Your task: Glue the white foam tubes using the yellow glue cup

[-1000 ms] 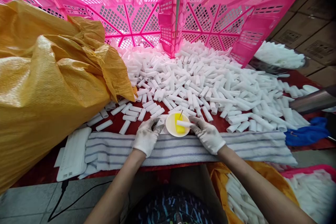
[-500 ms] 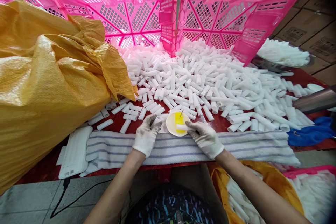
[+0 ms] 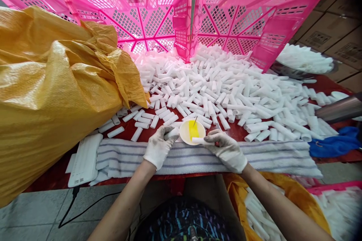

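Both my hands wear soiled white gloves and rest at the near edge of a red table. My right hand [image 3: 226,150] pinches a short white tube [image 3: 198,140], holding it level at the near rim of a small white dish [image 3: 184,134] with a yellow sponge [image 3: 193,129] in it. My left hand [image 3: 157,147] grips another white tube [image 3: 171,134] just left of the dish. A large heap of loose white tubes [image 3: 220,86] covers the table behind the dish.
A striped towel [image 3: 181,156] lies under my wrists. A bulky yellow woven sack [image 3: 53,90] fills the left. Two pink crates [image 3: 158,19] stand tipped at the back. A blue cloth [image 3: 333,143] and a metal cylinder [image 3: 339,108] lie right; a sack of tubes [image 3: 260,211] sits below.
My right hand drew its tube back from over the yellow sponge to the dish's near rim. The left hand stayed put with its tube.
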A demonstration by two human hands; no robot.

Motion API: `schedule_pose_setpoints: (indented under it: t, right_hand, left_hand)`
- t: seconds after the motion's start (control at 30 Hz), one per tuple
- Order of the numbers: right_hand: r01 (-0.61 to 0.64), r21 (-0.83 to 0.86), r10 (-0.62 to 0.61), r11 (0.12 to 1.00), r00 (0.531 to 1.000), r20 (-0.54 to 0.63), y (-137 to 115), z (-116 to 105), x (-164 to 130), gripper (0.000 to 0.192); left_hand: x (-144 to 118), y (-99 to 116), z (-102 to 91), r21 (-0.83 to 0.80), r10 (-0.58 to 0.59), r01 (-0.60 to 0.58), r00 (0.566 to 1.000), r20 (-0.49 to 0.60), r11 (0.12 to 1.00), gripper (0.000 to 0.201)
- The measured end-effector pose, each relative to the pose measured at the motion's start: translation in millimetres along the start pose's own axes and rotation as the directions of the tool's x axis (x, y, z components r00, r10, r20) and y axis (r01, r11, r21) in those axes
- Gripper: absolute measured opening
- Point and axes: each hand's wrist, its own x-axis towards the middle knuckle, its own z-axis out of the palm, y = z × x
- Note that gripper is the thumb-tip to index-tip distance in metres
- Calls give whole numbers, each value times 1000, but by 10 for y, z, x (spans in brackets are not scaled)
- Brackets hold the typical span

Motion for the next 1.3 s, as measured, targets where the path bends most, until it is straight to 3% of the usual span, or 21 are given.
schedule_pose_setpoints:
  t: [0.07,0.13,0.23,0.3,0.43,0.57,0.8,0.87,0.93,0.97,1.03,1.1,1.17,1.23,1.3]
  right_hand:
    - [-220,172,231,960,972,-48,-75,-19,-6,28]
    - [-397,271,418,877,908,-21,-151,-25,7,36]
    - [-511,273,517,815,854,58,-261,-30,41,42]
    - [-518,245,522,820,851,53,-329,-50,53,44]
    - [-448,168,462,878,885,-51,-427,-115,38,45]
    - [-428,102,434,898,900,-48,-423,-146,11,44]
    - [-393,-10,393,919,919,-6,-409,-178,24,40]
    - [-294,-72,294,953,956,-4,-451,-164,-11,35]
    - [-84,-225,92,971,996,23,-499,-137,-74,28]
    - [54,-344,-33,938,997,66,-522,-119,-112,25]
    - [322,-575,-254,752,947,198,-560,-74,-187,29]
    - [460,-692,-384,556,881,277,-587,-7,-250,37]
    - [427,-728,-443,537,877,188,-604,78,-299,36]
    - [285,-700,-388,655,922,13,-613,140,-341,33]
    - [123,-625,-228,771,969,-91,-610,99,-401,30]
  left_hand:
    - [-36,24,49,-3,39,-39,998,52,999,32]
    - [-90,64,109,11,91,-93,989,116,996,29]
    - [-167,139,183,31,153,-160,975,163,987,27]
    - [-196,187,207,67,180,-193,969,171,979,25]
    - [-201,253,215,155,180,-211,965,192,965,25]
    - [-203,301,220,150,144,-182,962,231,972,26]
    - [-278,441,218,62,-49,25,906,421,998,38]
    - [-297,466,226,51,-80,64,899,430,997,38]
    - [-315,472,251,87,-81,48,898,431,995,35]
    - [-324,466,273,127,-77,24,897,436,992,38]
    - [-352,440,343,222,-71,-37,886,459,974,47]
    - [-399,415,445,316,-94,-63,882,461,947,50]
    - [-474,422,565,396,-127,-46,908,399,917,50]
    - [-569,471,675,467,-144,0,951,273,884,51]
    - [-656,535,742,496,-98,-36,966,241,868,50]
